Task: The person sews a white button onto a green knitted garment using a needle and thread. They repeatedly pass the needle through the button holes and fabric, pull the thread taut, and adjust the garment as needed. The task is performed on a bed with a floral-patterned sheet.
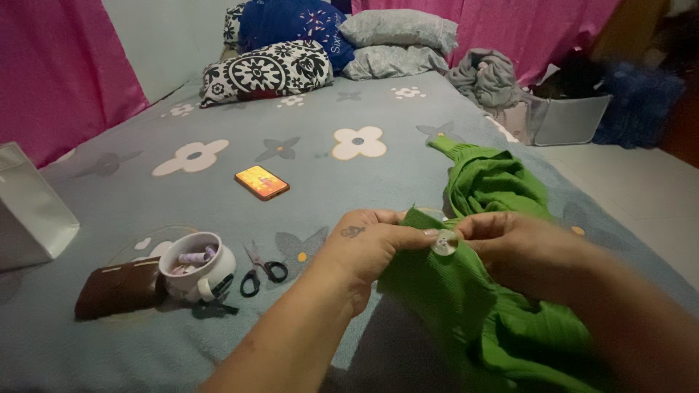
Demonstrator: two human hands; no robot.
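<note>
A green ribbed knit garment (pixel 477 306) lies across the bed and my lap. My left hand (pixel 368 251) pinches its edge from the left. My right hand (pixel 520 244) holds the same fold from the right. Between the fingertips of both hands sits a pale round button (pixel 444 241) pressed against the green cloth. Any needle or thread at the button is too small to make out.
On the grey flowered bedspread (pixel 328 175) lie small black-handled scissors (pixel 261 273), a white cup (pixel 195 273) with thread spools, a brown pouch (pixel 116 289) and a lit phone (pixel 261 182). Pillows (pixel 269 69) are piled at the head; a white bag (pixel 29 211) stands left.
</note>
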